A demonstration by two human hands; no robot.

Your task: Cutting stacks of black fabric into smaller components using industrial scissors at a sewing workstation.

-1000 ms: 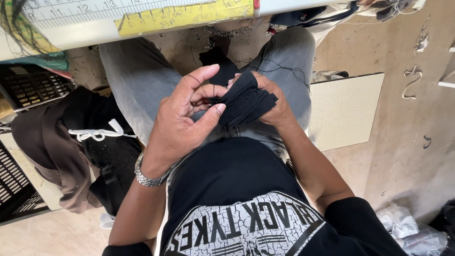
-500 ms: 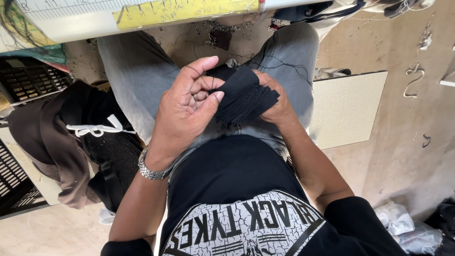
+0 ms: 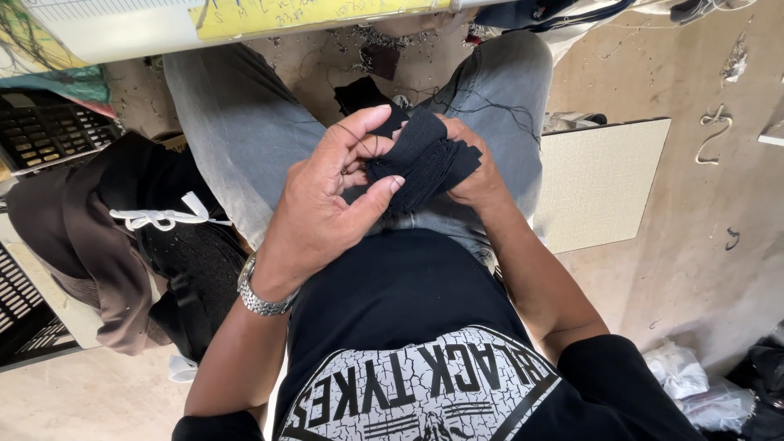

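Basically a lap job. Stack of black cloth pieces (image 3: 425, 159) held over the grey-jeaned thighs (image 3: 237, 122), just near of the knees, close to the body, likely so the edges stay in easy view.

Right hand (image 3: 474, 175) under and behind the stack, grip clamped on its right end; acts as the support, keeps the layers squared and stops them fanning.

Left hand (image 3: 327, 204) on the near-left side, thumb tip pressed against the stack edge, fingers curled over the top. Grip closed on the cloth, apparently picking at a layer or a loose thread; exact pinch point hidden by the fingers. Metal watch (image 3: 261, 294) on that wrist.

Around it: edge of the work surface (image 3: 245, 20) at far top with a yellow strip, thread scraps on the floor beneath. Brown and black garment pile (image 3: 106, 237) with a white drawstring at left, within arm's reach. Pale flat panel (image 3: 600, 184) on the floor at right. Dark crate (image 3: 45, 131) at far left.
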